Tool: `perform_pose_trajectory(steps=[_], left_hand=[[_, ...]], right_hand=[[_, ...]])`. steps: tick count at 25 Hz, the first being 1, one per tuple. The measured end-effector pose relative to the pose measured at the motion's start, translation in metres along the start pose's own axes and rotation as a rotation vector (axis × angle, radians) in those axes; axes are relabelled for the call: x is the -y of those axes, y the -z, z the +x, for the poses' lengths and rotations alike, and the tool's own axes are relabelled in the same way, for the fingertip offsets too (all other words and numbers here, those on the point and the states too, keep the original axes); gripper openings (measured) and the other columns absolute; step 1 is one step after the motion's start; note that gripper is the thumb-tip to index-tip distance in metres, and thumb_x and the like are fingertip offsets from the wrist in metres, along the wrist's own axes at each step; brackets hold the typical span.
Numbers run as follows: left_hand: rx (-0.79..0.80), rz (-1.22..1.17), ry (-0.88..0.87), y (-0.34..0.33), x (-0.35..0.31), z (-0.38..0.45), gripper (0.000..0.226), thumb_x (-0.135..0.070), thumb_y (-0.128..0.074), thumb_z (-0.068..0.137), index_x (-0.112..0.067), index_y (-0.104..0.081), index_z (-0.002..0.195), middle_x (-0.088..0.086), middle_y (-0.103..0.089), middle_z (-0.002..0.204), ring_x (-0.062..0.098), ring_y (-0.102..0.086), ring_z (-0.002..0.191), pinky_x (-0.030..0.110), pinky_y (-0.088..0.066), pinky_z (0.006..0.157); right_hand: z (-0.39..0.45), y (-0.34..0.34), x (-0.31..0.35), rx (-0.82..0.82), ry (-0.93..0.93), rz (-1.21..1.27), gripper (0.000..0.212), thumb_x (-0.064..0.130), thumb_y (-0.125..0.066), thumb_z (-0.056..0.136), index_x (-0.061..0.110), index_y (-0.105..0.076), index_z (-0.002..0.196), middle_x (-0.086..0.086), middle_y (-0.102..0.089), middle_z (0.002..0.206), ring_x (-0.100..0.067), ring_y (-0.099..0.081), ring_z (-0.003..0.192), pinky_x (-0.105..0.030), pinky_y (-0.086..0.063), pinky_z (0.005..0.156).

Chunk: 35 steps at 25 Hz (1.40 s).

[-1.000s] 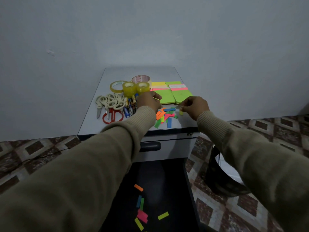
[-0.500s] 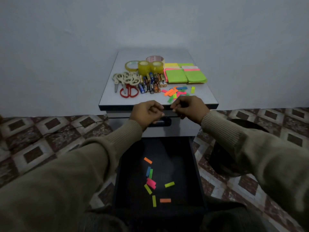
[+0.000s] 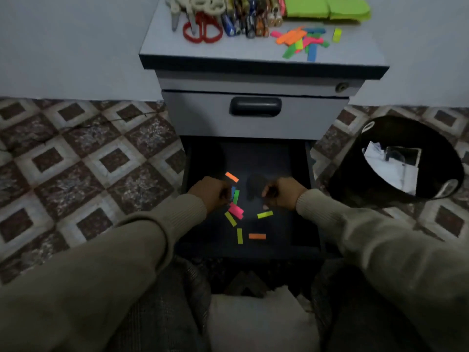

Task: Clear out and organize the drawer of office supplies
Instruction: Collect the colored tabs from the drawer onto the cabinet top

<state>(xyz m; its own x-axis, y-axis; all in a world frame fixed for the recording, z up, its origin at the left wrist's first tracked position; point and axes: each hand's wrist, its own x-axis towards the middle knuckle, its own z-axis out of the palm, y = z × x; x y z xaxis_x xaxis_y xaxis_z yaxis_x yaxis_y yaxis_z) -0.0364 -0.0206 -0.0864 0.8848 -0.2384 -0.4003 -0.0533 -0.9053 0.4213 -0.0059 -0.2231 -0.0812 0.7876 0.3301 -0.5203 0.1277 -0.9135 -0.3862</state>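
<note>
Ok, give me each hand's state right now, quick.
Left hand: down in the open drawer, fingers curled at the blue and green tabs; a grip cannot be told.
Right hand: in the drawer, fingers curled; holding anything cannot be told.

- An office corner or home study, by the look of it
- A grey pedestal cabinet (image 3: 256,115) with a lock and recessed handle stands against a plain wall
- On its top lie scissors (image 3: 201,27), batteries (image 3: 250,20), green sticky-note pads (image 3: 326,6) and coloured paper tabs (image 3: 303,41)
- A black waste bin (image 3: 396,161) holding papers stands beside it on a patterned tile floor (image 3: 83,158)
</note>
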Motion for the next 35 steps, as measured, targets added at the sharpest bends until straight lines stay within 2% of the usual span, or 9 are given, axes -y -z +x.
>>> perform_pose_trajectory(steps=[4, 8, 11, 16, 19, 25, 28, 31, 35], left_hand=[[0.1, 0.222, -0.003, -0.033, 0.012, 0.006, 0.035, -0.026, -0.048, 0.095, -0.013, -0.053, 0.127, 0.009, -0.053, 0.125, 0.026, -0.052, 0.114, 0.034, -0.043, 0.093], [0.102, 0.436, -0.101, -0.053, 0.02, 0.022, 0.043, -0.017, -0.049, 0.093, -0.016, -0.04, 0.135, 0.006, -0.042, 0.135, 0.024, -0.039, 0.125, 0.035, -0.042, 0.092], [0.099, 0.529, -0.153, -0.069, 0.024, 0.032, 0.053, -0.014, -0.049, 0.092, -0.017, -0.03, 0.142, 0.005, -0.031, 0.145, 0.025, -0.031, 0.131, 0.036, -0.035, 0.1], [0.111, 0.589, -0.26, -0.091, 0.022, 0.04, 0.061, -0.011, -0.042, 0.094, -0.02, -0.014, 0.148, 0.001, -0.018, 0.154, 0.023, -0.018, 0.14, 0.037, -0.026, 0.107], [0.12, 0.568, -0.268, -0.097, 0.019, 0.045, 0.052, -0.01, -0.041, 0.095, -0.019, -0.026, 0.145, 0.003, -0.029, 0.148, 0.023, -0.025, 0.136, 0.035, -0.031, 0.104], [0.079, 0.393, -0.115, -0.095, 0.023, 0.049, 0.049, -0.023, -0.053, 0.091, -0.017, -0.036, 0.137, 0.006, -0.037, 0.14, 0.024, -0.035, 0.129, 0.035, -0.034, 0.1], [-0.003, 0.351, -0.01, -0.091, 0.028, 0.049, 0.053, -0.031, -0.057, 0.088, -0.017, -0.037, 0.135, 0.006, -0.038, 0.137, 0.025, -0.036, 0.126, 0.035, -0.034, 0.098], [-0.041, 0.254, 0.119, -0.087, 0.036, 0.053, 0.058, -0.032, -0.062, 0.085, -0.015, -0.037, 0.134, 0.007, -0.038, 0.136, 0.026, -0.038, 0.125, 0.037, -0.038, 0.095], [-0.069, 0.141, 0.218, -0.086, 0.04, 0.058, 0.059, -0.031, -0.064, 0.084, -0.014, -0.038, 0.133, 0.009, -0.038, 0.137, 0.027, -0.037, 0.126, 0.038, -0.04, 0.096]], right_hand=[[0.014, -0.053, -0.019, 0.154, -0.024, -0.142, 0.074, 0.021, -0.072, 0.079, 0.01, -0.033, 0.141, -0.01, -0.038, 0.145, -0.026, -0.04, 0.131, -0.029, -0.033, 0.107], [0.023, -0.084, -0.036, 0.146, -0.064, -0.269, 0.074, 0.018, -0.058, 0.089, 0.012, -0.014, 0.148, -0.013, -0.012, 0.154, -0.031, -0.017, 0.141, -0.038, -0.023, 0.115], [0.026, -0.093, -0.043, 0.083, -0.059, -0.308, 0.067, 0.016, -0.053, 0.091, 0.011, -0.016, 0.147, -0.013, -0.014, 0.152, -0.031, -0.018, 0.139, -0.041, -0.029, 0.112], [0.027, -0.099, -0.041, 0.025, -0.016, -0.362, 0.082, 0.029, -0.068, 0.08, 0.009, -0.02, 0.144, -0.012, -0.02, 0.146, -0.03, -0.024, 0.133, -0.04, -0.035, 0.105], [0.032, -0.104, -0.043, 0.038, 0.001, -0.277, 0.075, 0.021, -0.065, 0.083, 0.009, -0.023, 0.143, -0.013, -0.022, 0.147, -0.029, -0.023, 0.136, -0.037, -0.032, 0.108], [0.042, -0.109, -0.035, -0.149, -0.167, 0.005, 0.058, 0.018, -0.057, 0.089, 0.008, -0.031, 0.14, -0.012, -0.032, 0.143, -0.027, -0.037, 0.129, -0.035, -0.037, 0.102], [0.038, -0.115, -0.016, -0.069, -0.147, -0.051, 0.08, 0.039, -0.07, 0.078, 0.008, -0.027, 0.138, -0.01, -0.032, 0.14, -0.027, -0.035, 0.129, -0.039, -0.039, 0.101], [0.039, -0.119, -0.009, 0.076, -0.151, -0.089, 0.093, 0.04, -0.075, 0.072, 0.008, -0.021, 0.14, -0.012, -0.028, 0.142, -0.028, -0.033, 0.13, -0.041, -0.039, 0.102], [0.041, -0.114, -0.02, -0.059, -0.222, -0.021, 0.087, 0.031, -0.078, 0.07, 0.009, -0.025, 0.136, -0.012, -0.028, 0.138, -0.028, -0.036, 0.126, -0.04, -0.041, 0.098]])
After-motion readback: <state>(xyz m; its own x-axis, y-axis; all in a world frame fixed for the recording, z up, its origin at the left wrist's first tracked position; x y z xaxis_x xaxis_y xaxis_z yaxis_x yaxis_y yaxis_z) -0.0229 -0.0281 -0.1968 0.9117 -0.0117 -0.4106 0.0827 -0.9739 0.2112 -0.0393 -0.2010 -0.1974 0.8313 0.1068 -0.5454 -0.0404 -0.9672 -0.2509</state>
